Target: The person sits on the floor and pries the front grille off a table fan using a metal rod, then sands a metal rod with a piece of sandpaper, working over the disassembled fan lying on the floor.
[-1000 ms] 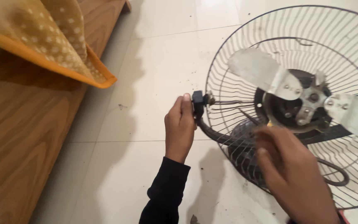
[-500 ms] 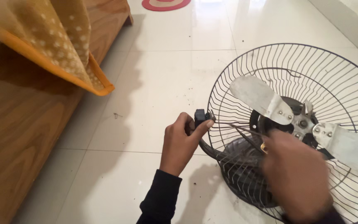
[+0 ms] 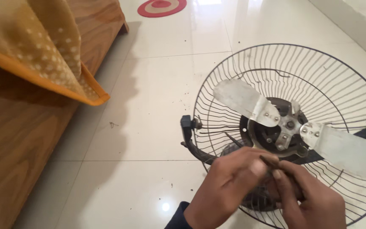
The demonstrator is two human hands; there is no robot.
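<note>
The fan [image 3: 293,131] lies on the white tiled floor [image 3: 157,110], filling the frame from 2 to 5 o'clock. Its wire grille [image 3: 318,76] faces up, and two pale metal blades [image 3: 242,99] spread from the dark hub [image 3: 286,129]. A black bracket [image 3: 187,133] curves off the grille's rim at 9 o'clock of the fan.

Both hands meet at 6 o'clock, over the lower edge of the grille. The left hand [image 3: 229,191] has its fingers [image 3: 255,167] curled in, pinching one end of a thin dark rod [image 3: 270,162]. The right hand [image 3: 308,199] comes in from 5 o'clock, its fingers bent and closed on the same rod, fingertips touching those of the left. What the rod is cannot be told; it is small and partly hidden.

At 9 o'clock stands a wooden bed frame [image 3: 22,140], with a tan dotted cloth [image 3: 43,55], edged in orange, hanging over it at 10 o'clock. A red round mat [image 3: 162,6] lies at 12 o'clock.
</note>
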